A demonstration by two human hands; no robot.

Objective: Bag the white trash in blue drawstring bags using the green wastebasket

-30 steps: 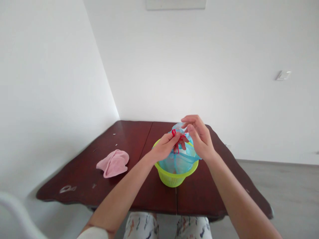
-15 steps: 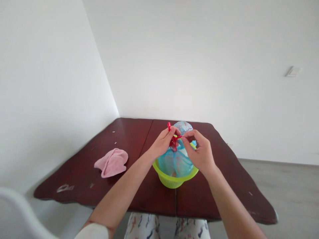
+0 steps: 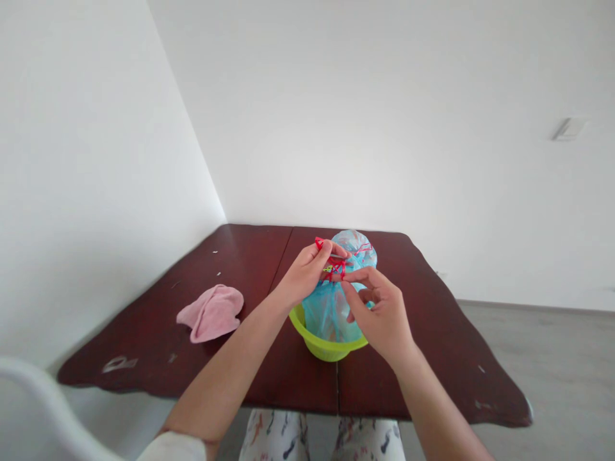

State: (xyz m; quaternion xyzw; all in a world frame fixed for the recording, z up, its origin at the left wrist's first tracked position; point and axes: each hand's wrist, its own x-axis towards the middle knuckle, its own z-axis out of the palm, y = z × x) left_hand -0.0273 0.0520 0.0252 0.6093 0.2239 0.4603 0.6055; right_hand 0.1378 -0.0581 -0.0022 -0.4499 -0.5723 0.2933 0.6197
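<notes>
From the head camera, we see our two bare hands working over a translucent light-blue plastic bag that stands in a lime-green round plastic basket near the middle of the dark red-brown wooden table. Compared with half a second ago, the bag's neck is drawn in tighter and stands taller above the basket rim, and its puffed top now shows beyond our fingers. Our left hand has shifted only slightly and still pinches the thin red drawstring at the gathered neck, with one red end sticking up just past the thumb. Our right hand has dropped nearer to us and a little lower than before; its forefinger and thumb are closed narrowly on the string just right of the left hand's pinch, and the other fingers curl loosely below. The basket sits a touch further left in the view than before.

The bag looks thin and crinkled, cinched at the neck, wider below where it fills the basket. We cannot tell what lies inside.

A crumpled pink cloth lies on the table well to the left of the basket, as it did earlier. White walls meet in a corner beyond the table's far edge.
</notes>
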